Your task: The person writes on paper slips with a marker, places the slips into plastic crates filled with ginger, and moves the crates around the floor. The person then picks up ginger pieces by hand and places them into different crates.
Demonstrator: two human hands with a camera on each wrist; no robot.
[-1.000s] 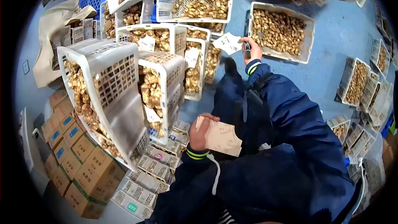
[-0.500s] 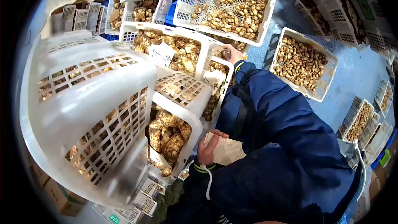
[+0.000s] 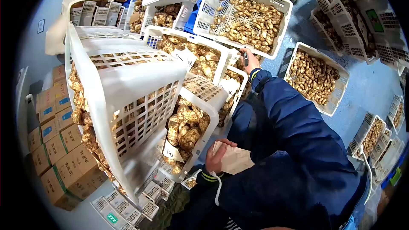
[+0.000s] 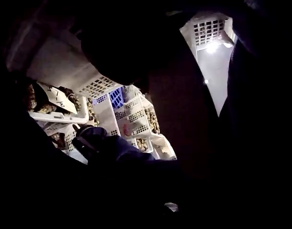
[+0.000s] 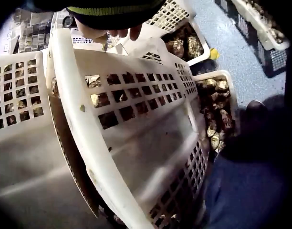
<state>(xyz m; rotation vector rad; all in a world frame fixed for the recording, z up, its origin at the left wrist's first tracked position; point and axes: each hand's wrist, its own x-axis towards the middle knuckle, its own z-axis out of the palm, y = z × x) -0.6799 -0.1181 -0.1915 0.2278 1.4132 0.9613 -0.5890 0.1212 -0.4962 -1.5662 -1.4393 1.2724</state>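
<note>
My right hand point(image 3: 253, 63) grips a black marker pen point(image 3: 246, 58) at the inner corner of a crate of brown, knobbly bulbs point(image 3: 208, 66). In the right wrist view, the fingers point(image 5: 134, 32) hang below the cuff, over a white crate's rim. Low in front of my body, my left hand point(image 3: 215, 158) holds cardboard pieces point(image 3: 237, 161), thumb across them. White cards with handwriting lie on the nearby crates: one card point(image 3: 184, 57) beside the upper bulbs, another card point(image 3: 230, 86) below my right hand, a third card point(image 3: 172, 151) on the lower crate. Darkness hides the left hand in its wrist view.
A tall stack of white perforated crates point(image 3: 132, 102) stands close on the left, with cardboard boxes point(image 3: 70, 157) behind it. Wide crates of bulbs, one large crate point(image 3: 245, 12) and one on the floor point(image 3: 315, 76), lie ahead and right. More crates point(image 3: 370, 136) line the far right.
My right hand has moved left from beside the floor crate to the stacked crates. The white card it held out is no longer seen in it. The left hand still holds the cardboard.
</note>
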